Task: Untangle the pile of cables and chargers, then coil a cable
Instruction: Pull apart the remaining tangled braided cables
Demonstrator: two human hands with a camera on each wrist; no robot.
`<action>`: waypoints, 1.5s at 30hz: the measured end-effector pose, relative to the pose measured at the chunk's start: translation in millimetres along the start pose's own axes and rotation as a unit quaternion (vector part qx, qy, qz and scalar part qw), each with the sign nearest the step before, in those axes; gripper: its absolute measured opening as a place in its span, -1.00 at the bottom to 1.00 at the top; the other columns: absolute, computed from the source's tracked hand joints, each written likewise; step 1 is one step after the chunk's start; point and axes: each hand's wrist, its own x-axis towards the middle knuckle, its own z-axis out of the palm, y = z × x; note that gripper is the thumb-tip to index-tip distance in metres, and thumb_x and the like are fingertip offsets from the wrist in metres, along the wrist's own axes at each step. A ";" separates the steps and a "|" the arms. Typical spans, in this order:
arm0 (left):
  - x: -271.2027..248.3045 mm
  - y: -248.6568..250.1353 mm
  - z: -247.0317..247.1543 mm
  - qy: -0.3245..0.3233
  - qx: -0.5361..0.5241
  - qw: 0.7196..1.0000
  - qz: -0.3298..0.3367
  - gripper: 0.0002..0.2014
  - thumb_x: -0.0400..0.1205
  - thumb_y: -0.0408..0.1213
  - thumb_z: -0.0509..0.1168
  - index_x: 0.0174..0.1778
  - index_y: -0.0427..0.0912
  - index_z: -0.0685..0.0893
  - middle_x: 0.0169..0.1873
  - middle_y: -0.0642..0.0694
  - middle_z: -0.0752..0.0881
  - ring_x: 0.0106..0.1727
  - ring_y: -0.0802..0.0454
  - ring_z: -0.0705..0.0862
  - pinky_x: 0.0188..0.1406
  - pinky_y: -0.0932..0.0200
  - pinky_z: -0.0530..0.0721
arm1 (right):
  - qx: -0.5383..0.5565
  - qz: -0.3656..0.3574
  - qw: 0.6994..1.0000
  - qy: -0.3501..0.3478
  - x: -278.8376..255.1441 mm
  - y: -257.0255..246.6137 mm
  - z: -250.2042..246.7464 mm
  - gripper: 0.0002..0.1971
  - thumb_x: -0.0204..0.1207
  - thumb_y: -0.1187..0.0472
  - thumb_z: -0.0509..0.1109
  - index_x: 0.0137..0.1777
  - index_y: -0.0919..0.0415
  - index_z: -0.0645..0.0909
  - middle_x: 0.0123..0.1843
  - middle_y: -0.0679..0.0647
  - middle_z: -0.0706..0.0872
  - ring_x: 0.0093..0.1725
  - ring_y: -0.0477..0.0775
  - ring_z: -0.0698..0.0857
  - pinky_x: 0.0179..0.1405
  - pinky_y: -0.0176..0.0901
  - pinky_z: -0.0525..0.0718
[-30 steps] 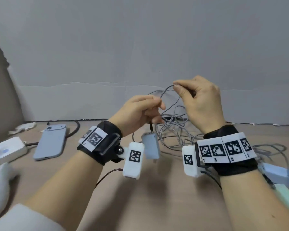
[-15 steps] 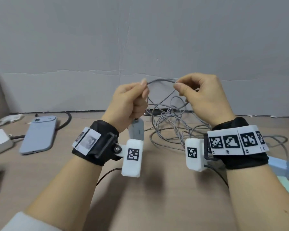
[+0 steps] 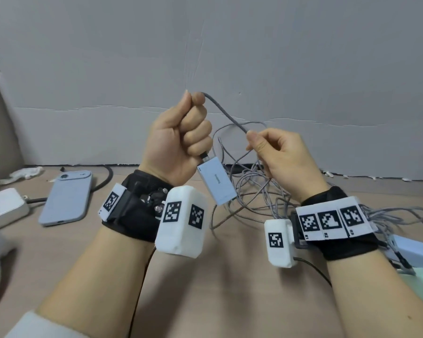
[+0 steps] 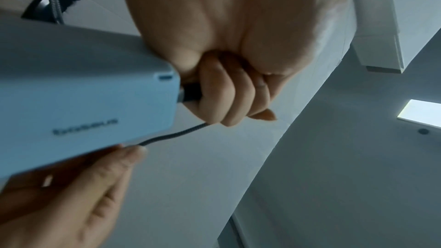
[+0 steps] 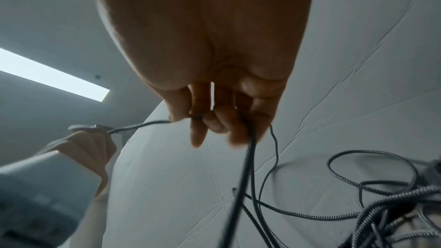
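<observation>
My left hand (image 3: 188, 132) is raised in a fist round a grey braided cable (image 3: 225, 113). A pale blue charger (image 3: 216, 182) hangs from the cable's plug just under that fist, also seen close in the left wrist view as the charger (image 4: 78, 99). My right hand (image 3: 276, 152) pinches the same cable a short way along and lower; the cable (image 5: 143, 124) runs from its fingers to the left hand. Below both hands a tangle of grey cables (image 3: 249, 191) lies on the tan table (image 3: 230, 276).
A blue-grey phone (image 3: 67, 197) lies at the left with a black cord behind it. A white power strip (image 3: 0, 209) sits at the far left edge. More chargers (image 3: 410, 247) and a mint-green block lie at the right edge. A grey backdrop stands behind.
My left hand has risen and closed into a fist on the cable, lifting the charger higher. The right hand has dropped lower and slid along the cable.
</observation>
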 end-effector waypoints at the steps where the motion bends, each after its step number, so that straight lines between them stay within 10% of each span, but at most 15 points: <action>1: -0.3 3.0 -0.2 0.005 -0.007 1.000 0.009 -0.65 0.86 -0.13 -0.08 -0.08 -0.11 0.54 -0.50 0.07 0.07 -0.57 0.11 0.01 -0.67 0.26 -0.02 | -0.025 -0.005 1.000 -0.008 0.0 0.2 -0.6 -0.61 0.69 -0.16 0.32 -0.17 0.11 0.74 -0.47 -0.01 0.49 -0.45 0.00 0.48 -0.32 -0.01 0.50; 6: -1.6 19.0 -4.7 0.061 -0.003 0.996 0.064 -0.65 0.87 -0.15 -0.08 -0.12 -0.10 0.53 -0.51 0.07 0.07 -0.56 0.12 -0.01 -0.71 0.29 0.01 | 0.105 0.067 0.992 -0.024 -3.0 -2.4 2.8 -0.72 0.75 0.10 0.30 -0.13 0.23 0.68 -0.52 -0.03 0.51 -0.40 0.07 0.55 -0.11 0.11 0.77; 8: -1.3 17.8 -5.3 0.085 0.025 0.993 0.080 -0.67 0.87 -0.16 -0.06 -0.10 -0.10 0.54 -0.53 0.09 0.10 -0.58 0.15 0.02 -0.72 0.34 0.04 | 0.188 0.111 0.976 0.008 -2.1 -4.6 4.8 -0.82 0.73 0.17 0.35 -0.06 0.25 0.65 -0.49 -0.07 0.49 -0.45 0.02 0.45 -0.35 -0.06 0.75; 13: 1.5 -1.3 -5.6 0.071 0.232 0.967 0.075 -0.74 0.86 -0.29 -0.01 0.04 -0.24 0.57 -0.37 -0.07 0.69 -0.46 0.06 0.54 -0.56 0.29 0.42 | -0.198 -0.012 0.980 0.024 -2.3 -16.5 2.2 -0.82 0.64 0.08 0.43 -0.20 0.05 0.70 -0.36 -0.18 0.64 -0.30 -0.23 0.58 -0.33 -0.41 0.41; 18: 0.6 -21.0 -3.3 0.023 0.361 0.932 0.018 -0.75 0.87 -0.31 0.01 0.15 -0.34 0.57 0.08 -0.31 0.83 0.20 -0.17 0.80 0.15 0.06 0.73 | -0.235 -0.056 0.961 -0.135 -12.2 -41.7 12.2 -0.81 0.61 0.06 0.45 -0.24 0.02 0.76 -0.39 -0.16 0.64 -0.33 -0.21 0.58 -0.35 -0.30 0.42; 22: -2.9 -28.6 -4.8 0.048 0.450 0.891 -0.014 -0.70 0.88 -0.23 0.02 0.13 -0.32 0.60 -0.16 -0.01 0.82 -0.22 -0.04 0.76 -0.29 0.10 0.67 | -0.204 -0.057 0.961 -0.176 -16.2 -50.0 9.7 -0.82 0.58 0.19 0.44 -0.22 0.07 0.81 -0.41 -0.11 0.68 -0.28 -0.16 0.61 -0.26 -0.22 0.55; 28: -5.5 -24.8 -0.8 0.047 0.561 0.826 -0.033 -0.66 0.88 -0.14 -0.01 -0.07 -0.19 0.57 -0.34 -0.13 0.66 -0.61 0.00 0.49 -0.65 0.28 0.41 | -0.152 -0.065 0.977 -0.136 -9.9 -41.2 3.2 -0.92 0.54 0.20 0.49 -0.04 -0.01 0.76 -0.31 -0.10 0.72 -0.31 -0.17 0.62 -0.22 -0.17 0.54; 34: -7.3 -23.9 -2.7 0.036 0.609 0.791 -0.044 -0.57 0.83 -0.05 0.14 -0.07 -0.29 0.76 -0.64 0.18 0.41 -0.59 0.23 0.36 -0.57 0.42 0.27 | -0.157 -0.080 0.984 -0.023 -3.0 -29.6 -17.7 -0.95 0.61 0.15 0.46 0.00 -0.02 0.73 -0.29 -0.09 0.69 -0.27 -0.11 0.64 -0.17 -0.10 0.63; 36: -7.2 -24.9 -0.8 0.023 0.598 0.800 -0.043 -0.58 0.82 -0.11 0.18 -0.18 -0.34 0.73 -0.69 0.18 0.39 -0.63 0.22 0.33 -0.59 0.46 0.28 | -0.129 -0.080 0.988 0.017 -1.0 -29.1 -22.6 -0.93 0.62 0.15 0.48 -0.08 -0.04 0.74 -0.26 -0.13 0.75 -0.23 -0.11 0.72 -0.16 -0.13 0.68; 40: -4.8 -27.3 2.6 0.012 0.367 0.926 -0.089 -0.59 0.82 -0.04 0.12 -0.35 -0.06 0.50 -0.57 0.08 0.24 -0.57 0.13 0.09 -0.62 0.30 0.06 | -0.081 -0.062 0.992 0.073 -1.1 -25.7 -15.1 -0.88 0.67 0.12 0.43 -0.11 0.07 0.71 -0.37 -0.06 0.72 -0.40 -0.05 0.77 -0.38 -0.29 0.64; 45: 0.3 -28.8 11.6 -0.003 0.155 0.985 -0.070 -0.63 0.85 -0.06 -0.04 -0.26 -0.06 0.40 -0.53 0.08 0.20 -0.58 0.18 0.08 -0.63 0.30 0.06 | -0.088 -0.005 0.996 -0.014 -3.4 -17.9 11.7 -0.61 0.79 -0.03 0.15 -0.30 -0.03 0.54 -0.42 0.24 0.58 -0.48 0.19 0.70 -0.51 0.01 0.62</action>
